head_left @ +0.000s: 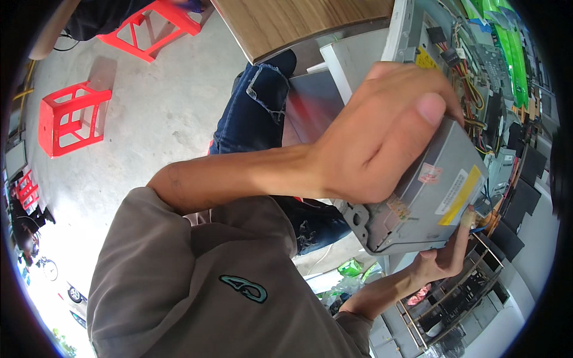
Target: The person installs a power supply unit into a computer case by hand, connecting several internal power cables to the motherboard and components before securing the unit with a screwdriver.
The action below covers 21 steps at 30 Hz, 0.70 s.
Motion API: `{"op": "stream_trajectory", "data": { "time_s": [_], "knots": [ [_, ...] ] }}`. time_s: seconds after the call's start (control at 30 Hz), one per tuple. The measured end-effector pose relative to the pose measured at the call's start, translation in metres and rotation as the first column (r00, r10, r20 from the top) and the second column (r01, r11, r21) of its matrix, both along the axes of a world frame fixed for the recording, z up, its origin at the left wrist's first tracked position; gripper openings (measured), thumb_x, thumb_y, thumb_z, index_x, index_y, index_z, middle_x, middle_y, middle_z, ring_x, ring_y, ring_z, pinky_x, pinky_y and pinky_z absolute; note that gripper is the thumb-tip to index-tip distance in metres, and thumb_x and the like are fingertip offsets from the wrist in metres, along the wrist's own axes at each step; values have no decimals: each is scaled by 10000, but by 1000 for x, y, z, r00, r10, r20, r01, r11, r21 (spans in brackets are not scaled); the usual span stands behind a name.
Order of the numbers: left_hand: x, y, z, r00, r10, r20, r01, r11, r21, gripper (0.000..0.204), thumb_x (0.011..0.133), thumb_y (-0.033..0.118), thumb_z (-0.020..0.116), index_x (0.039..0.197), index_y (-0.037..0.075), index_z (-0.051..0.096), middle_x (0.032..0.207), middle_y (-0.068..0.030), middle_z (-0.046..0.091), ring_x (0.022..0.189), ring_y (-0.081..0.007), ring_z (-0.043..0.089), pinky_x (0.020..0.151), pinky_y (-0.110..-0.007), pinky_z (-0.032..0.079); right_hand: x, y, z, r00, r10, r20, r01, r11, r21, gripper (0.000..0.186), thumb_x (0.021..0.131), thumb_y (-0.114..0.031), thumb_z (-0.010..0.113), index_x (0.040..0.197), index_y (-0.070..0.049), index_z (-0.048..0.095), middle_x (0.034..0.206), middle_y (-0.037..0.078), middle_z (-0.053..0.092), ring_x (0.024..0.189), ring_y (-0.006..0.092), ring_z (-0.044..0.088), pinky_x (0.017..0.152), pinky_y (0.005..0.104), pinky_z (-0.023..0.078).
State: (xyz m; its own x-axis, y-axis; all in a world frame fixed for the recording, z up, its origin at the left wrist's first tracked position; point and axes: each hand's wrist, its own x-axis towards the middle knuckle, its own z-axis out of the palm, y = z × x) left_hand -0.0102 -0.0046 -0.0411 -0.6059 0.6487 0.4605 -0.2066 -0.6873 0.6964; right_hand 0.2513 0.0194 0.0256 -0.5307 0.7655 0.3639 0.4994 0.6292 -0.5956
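Observation:
A grey metal drive unit (pixel 418 227) with yellow and white labels is held tilted beside an open computer case (pixel 406 33) full of cables and connectors. My left hand (pixel 385 134) curls over the unit's upper part, its thumb lying along the near side and its fingertips hidden behind. My right hand (pixel 444 256) holds the lower right edge with its fingertips. Whether the unit touches the case behind it is unclear.
A wooden tabletop (pixel 304 21) is at top. Red plastic stools (pixel 71 113) stand on the concrete floor (pixel 155 101). Green packages (pixel 504 53) and more hardware line the right. A metal rack (pixel 453 292) is lower right. Another person's leg (pixel 89 18) shows upper left.

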Motion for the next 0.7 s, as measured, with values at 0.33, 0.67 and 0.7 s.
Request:
{"op": "stream_trajectory", "data": {
  "time_s": [0.33, 0.67, 0.7],
  "knots": [
    [-5, -3, -4, 989, -42, 138, 35, 998, 53, 499, 1046, 277, 274, 1020, -66, 635, 888, -175, 680, 777, -250, 655, 720, -333, 490, -22, -16, 6, 993, -112, 42, 109, 992, 63, 1019, 784, -611, 752, 1357, 184, 475, 1306, 349, 576, 1160, 390, 621, 975, 453, 490],
    [-12, 2, 1, 977, 45, -211, -10, 987, 162, 498, 1058, 332, 297, 1187, -54, 583, 979, -189, 670, 855, -272, 662, 764, -354, 496, 7, 6, 14, 988, 133, 80, -126, 989, -81, 963, 842, -521, 755, 1391, 193, 413, 1414, 345, 486, 1284, 382, 531, 1046, 461, 445],
    [-13, -6, 6, 946, 48, -320, -8, 992, 125, 482, 1058, 333, 319, 1196, -49, 577, 977, -191, 667, 855, -296, 662, 757, -382, 494, 9, 7, 8, 994, 108, 8, -107, 993, -47, 999, 764, -525, 799, 1407, 148, 437, 1320, 344, 571, 1222, 424, 582, 979, 495, 491]
  ]
}}
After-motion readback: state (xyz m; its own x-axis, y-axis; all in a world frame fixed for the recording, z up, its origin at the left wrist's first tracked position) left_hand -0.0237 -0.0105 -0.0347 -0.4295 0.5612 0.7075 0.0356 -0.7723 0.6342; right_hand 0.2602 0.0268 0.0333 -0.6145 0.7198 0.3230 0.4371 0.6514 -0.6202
